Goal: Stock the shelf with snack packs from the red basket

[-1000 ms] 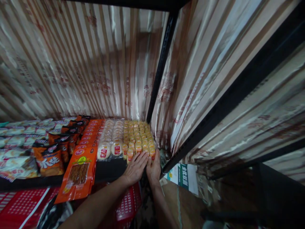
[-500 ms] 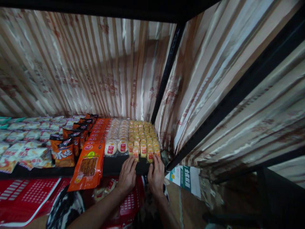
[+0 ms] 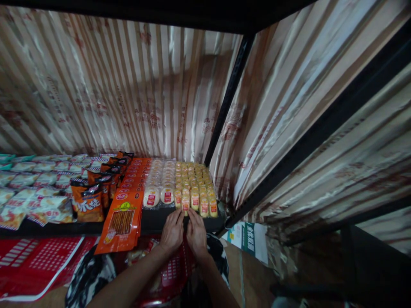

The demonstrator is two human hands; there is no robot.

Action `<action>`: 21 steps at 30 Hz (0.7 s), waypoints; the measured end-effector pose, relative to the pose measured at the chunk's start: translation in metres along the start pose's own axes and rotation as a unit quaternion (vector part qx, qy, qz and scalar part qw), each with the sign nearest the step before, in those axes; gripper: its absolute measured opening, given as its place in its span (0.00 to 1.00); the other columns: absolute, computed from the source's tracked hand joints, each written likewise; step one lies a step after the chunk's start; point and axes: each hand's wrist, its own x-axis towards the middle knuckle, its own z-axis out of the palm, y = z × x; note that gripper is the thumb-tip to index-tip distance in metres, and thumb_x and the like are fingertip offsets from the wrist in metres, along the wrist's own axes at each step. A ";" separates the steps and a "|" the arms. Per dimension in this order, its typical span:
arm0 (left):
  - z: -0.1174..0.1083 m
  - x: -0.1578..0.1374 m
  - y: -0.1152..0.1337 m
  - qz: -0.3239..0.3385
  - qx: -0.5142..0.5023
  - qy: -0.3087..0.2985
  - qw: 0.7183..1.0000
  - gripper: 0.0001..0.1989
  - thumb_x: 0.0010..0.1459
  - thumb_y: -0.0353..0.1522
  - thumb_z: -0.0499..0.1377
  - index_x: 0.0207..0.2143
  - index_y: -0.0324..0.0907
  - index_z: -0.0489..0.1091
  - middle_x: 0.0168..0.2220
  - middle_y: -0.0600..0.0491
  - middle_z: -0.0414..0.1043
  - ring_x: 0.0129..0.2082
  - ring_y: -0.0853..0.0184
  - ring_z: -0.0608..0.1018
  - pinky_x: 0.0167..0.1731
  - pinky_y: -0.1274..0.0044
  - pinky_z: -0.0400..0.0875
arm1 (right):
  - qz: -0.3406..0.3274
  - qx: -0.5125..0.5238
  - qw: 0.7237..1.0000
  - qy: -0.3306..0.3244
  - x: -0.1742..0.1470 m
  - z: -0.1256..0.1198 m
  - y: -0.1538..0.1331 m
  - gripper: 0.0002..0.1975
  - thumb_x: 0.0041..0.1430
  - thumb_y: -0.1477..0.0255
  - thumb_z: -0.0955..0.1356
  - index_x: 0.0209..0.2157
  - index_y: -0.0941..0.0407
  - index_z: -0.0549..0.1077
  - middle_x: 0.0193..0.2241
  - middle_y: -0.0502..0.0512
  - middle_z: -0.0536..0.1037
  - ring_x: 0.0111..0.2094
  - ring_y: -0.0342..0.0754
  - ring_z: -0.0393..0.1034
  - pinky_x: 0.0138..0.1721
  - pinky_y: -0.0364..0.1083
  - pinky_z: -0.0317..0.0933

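Observation:
My left hand (image 3: pixel 172 231) and my right hand (image 3: pixel 195 233) are close together at the shelf's front edge. Their fingertips pinch the lower sides of one small yellow packaged cake (image 3: pixel 185 202) with a red-and-white label, at the front of its row. More yellow packaged cakes (image 3: pixel 195 199) stand in tight rows behind and to the right. Left of them are rows of round white packaged cakes (image 3: pixel 167 196) in clear wrap. The undersides of my fingers are hidden.
Orange flat snack packs (image 3: pixel 122 220) overhang the black shelf (image 3: pixel 154 220). Orange-and-black bags (image 3: pixel 86 201) and white snack bags (image 3: pixel 53 207) fill the left. Red baskets (image 3: pixel 35 265) stand below. A black upright post (image 3: pixel 229 100) and pleated curtain (image 3: pixel 154 85) border the shelf.
My right hand has moved left from the right-hand front cakes to the cake by my left hand. My left hand stays nearly in place.

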 end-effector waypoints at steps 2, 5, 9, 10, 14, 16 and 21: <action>0.002 0.001 -0.001 -0.002 -0.006 -0.010 1.000 0.24 0.55 0.24 0.46 0.55 0.38 0.60 0.54 0.41 0.64 0.54 0.58 0.66 0.50 0.62 0.67 | -0.003 0.003 1.000 0.002 0.002 0.000 0.000 0.25 0.54 0.80 0.56 0.53 0.58 0.67 0.50 0.59 0.71 0.53 0.49 0.62 0.53 0.53 0.60; 0.002 0.006 0.000 -0.005 -0.019 -0.026 0.999 0.24 0.55 0.24 0.46 0.55 0.36 0.59 0.55 0.41 0.62 0.56 0.59 0.65 0.52 0.63 0.66 | -0.007 -0.002 1.000 0.006 0.004 0.002 0.002 0.25 0.53 0.80 0.56 0.53 0.60 0.67 0.51 0.60 0.70 0.53 0.49 0.61 0.53 0.53 0.59; -0.001 0.013 0.001 0.007 -0.033 -0.036 0.999 0.24 0.56 0.24 0.45 0.55 0.35 0.59 0.56 0.41 0.62 0.57 0.61 0.64 0.54 0.64 0.65 | -0.008 -0.016 1.000 0.003 0.005 0.005 0.002 0.26 0.53 0.81 0.56 0.53 0.59 0.67 0.52 0.59 0.69 0.54 0.49 0.59 0.54 0.54 0.58; -0.001 0.014 0.001 0.011 -0.034 -0.038 0.999 0.24 0.56 0.25 0.45 0.56 0.35 0.59 0.56 0.41 0.62 0.57 0.61 0.63 0.54 0.64 0.65 | -0.005 -0.022 1.000 0.002 0.005 0.005 0.002 0.26 0.53 0.81 0.56 0.53 0.59 0.66 0.53 0.59 0.68 0.54 0.50 0.59 0.54 0.54 0.58; 0.001 0.013 -0.002 0.019 -0.031 -0.050 0.998 0.24 0.55 0.25 0.45 0.55 0.34 0.60 0.56 0.41 0.62 0.58 0.60 0.63 0.55 0.63 0.64 | 0.009 -0.045 0.999 0.021 0.001 0.006 -0.002 0.24 0.54 0.79 0.57 0.52 0.59 0.68 0.51 0.63 0.66 0.53 0.52 0.58 0.52 0.54 0.59; 0.003 0.011 -0.004 0.020 -0.040 -0.060 0.997 0.24 0.55 0.24 0.45 0.55 0.33 0.59 0.57 0.40 0.60 0.58 0.60 0.62 0.55 0.63 0.63 | 0.006 -0.044 0.999 0.031 0.000 0.006 -0.004 0.23 0.55 0.79 0.58 0.52 0.58 0.68 0.49 0.63 0.66 0.51 0.52 0.58 0.50 0.54 0.60; 0.001 0.010 -0.005 0.006 -0.093 -0.088 0.992 0.27 0.52 0.24 0.46 0.57 0.31 0.57 0.59 0.39 0.57 0.61 0.59 0.57 0.57 0.61 0.59 | -0.009 -0.042 0.998 0.038 -0.001 0.009 -0.004 0.24 0.55 0.78 0.58 0.53 0.58 0.66 0.47 0.63 0.66 0.49 0.52 0.58 0.48 0.54 0.61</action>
